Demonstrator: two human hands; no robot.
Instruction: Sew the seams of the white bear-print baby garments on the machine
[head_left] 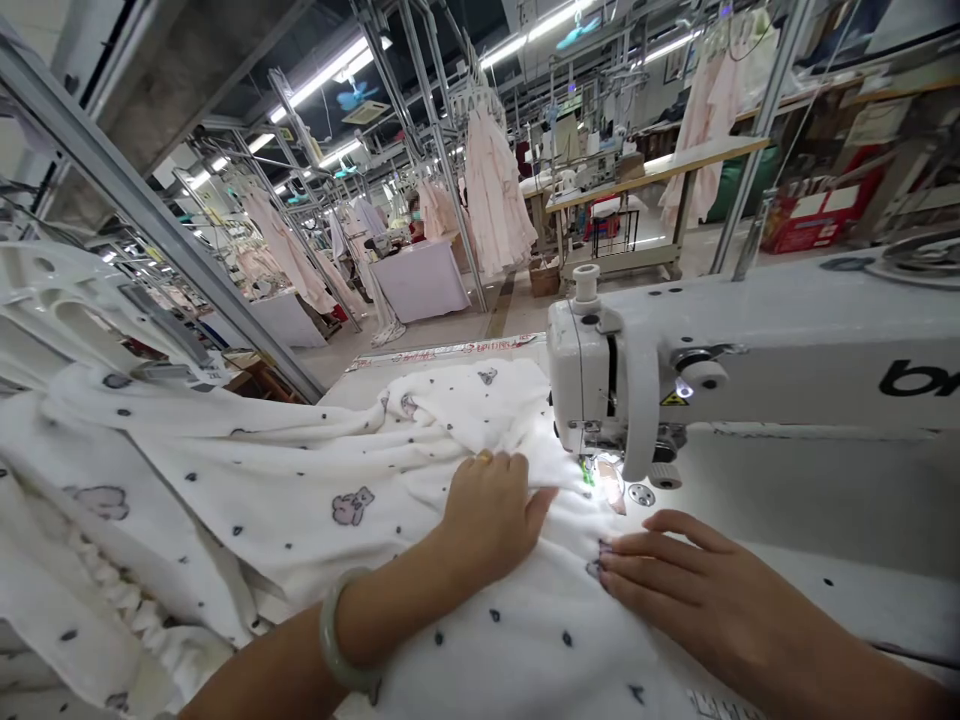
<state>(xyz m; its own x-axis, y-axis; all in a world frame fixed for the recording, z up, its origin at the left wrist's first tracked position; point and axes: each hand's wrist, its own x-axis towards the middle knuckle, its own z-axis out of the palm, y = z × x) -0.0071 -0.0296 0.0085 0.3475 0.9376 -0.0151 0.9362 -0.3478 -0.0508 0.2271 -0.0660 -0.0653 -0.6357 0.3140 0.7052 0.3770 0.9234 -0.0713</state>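
A white, soft garment fabric (420, 620) printed with small bears and dark specks spreads across the sewing table and under the needle area of a white sewing machine (592, 370). My left hand (487, 515) presses on the cloth left of the needle, its fingers curled into the folds and the thumb pointing to the machine. A pale bangle (330, 625) circles that wrist. Flat beside the presser foot, my right hand (690, 580) rests with outstretched fingers, their tips touching the fabric's right side. The machine's lamp makes the stitching spot glare, so the needle is hard to see.
The machine arm (810, 340) stretches over the right side. White plastic hanger clamps (82, 300) hold cloth at the left, beside a slanting metal pole (165, 210). Farther back hang pink garments (495, 190), near another sewing table (660, 175) and a red box (814, 215).
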